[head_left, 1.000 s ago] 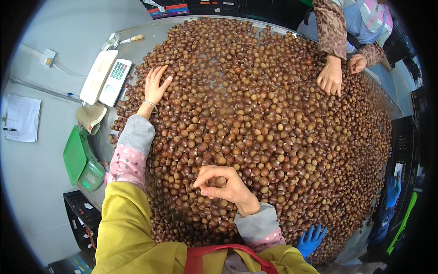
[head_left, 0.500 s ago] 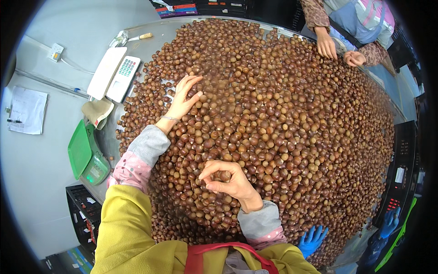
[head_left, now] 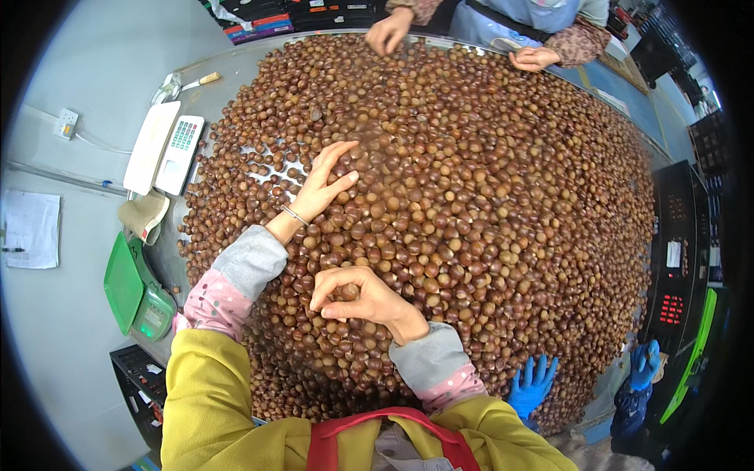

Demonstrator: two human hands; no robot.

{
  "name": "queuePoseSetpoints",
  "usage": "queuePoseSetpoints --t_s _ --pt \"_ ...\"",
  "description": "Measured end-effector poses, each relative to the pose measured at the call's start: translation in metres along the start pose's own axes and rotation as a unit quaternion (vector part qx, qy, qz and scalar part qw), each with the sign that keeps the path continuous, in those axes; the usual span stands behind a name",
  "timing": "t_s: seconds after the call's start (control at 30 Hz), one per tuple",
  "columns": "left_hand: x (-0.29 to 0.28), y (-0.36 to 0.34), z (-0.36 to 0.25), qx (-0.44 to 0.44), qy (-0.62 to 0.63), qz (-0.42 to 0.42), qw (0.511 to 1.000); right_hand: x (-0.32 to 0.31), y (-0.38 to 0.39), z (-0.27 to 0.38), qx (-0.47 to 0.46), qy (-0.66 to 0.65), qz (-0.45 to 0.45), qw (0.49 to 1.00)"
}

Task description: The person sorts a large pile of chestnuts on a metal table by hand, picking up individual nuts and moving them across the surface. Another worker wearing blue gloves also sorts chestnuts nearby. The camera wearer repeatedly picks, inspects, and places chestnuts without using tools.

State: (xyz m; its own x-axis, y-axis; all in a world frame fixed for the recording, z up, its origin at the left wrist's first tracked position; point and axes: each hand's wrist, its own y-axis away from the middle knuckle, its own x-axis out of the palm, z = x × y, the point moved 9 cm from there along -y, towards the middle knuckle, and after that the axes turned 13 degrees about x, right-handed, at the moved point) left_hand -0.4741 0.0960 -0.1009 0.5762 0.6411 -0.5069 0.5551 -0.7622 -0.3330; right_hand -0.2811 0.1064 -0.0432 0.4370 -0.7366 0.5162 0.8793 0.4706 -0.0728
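A broad heap of brown chestnuts covers the table. My left hand rests on the heap's left part, fingers stretched forward and thumb apart, with no nut seen in its grasp. Closer to me, my right hand is held over the chestnuts, its fingers curled toward the thumb. A single chestnut shows inside that curl, apparently held; the lower fingers are hidden. Beside my left hand, some bare metal tabletop shows between scattered nuts.
Along the left edge are a white scale, a green scale and a wooden-handled tool. A co-worker's bare hands work at the far edge. Blue-gloved hands appear at lower right. Black crates stand on the right.
The whole view has shifted. The far co-worker's one hand has moved leftward along the table edge. More bare tabletop shows beside my left hand. My right hand keeps its curled shape around the chestnut.
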Motion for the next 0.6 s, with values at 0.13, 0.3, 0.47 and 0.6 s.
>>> queuePoseSetpoints --t_s 0.13,0.3,0.47,0.6 --pt "0.034 -0.004 -0.027 -0.025 -0.003 0.043 0.999 0.006 -0.002 -0.009 0.043 0.007 0.049 0.998" --pt "0.074 -0.002 -0.088 -0.007 -0.004 0.205 0.979 0.002 0.009 -0.023 0.168 -0.051 -0.045 0.984" --pt "0.068 0.011 -0.150 -0.010 0.259 0.235 0.937 -0.019 0.063 0.011 0.174 -0.018 -0.299 0.938" --pt "0.019 0.059 -0.163 -0.043 0.243 0.039 0.968 -0.002 0.109 0.045 0.064 -0.125 -0.362 0.922"
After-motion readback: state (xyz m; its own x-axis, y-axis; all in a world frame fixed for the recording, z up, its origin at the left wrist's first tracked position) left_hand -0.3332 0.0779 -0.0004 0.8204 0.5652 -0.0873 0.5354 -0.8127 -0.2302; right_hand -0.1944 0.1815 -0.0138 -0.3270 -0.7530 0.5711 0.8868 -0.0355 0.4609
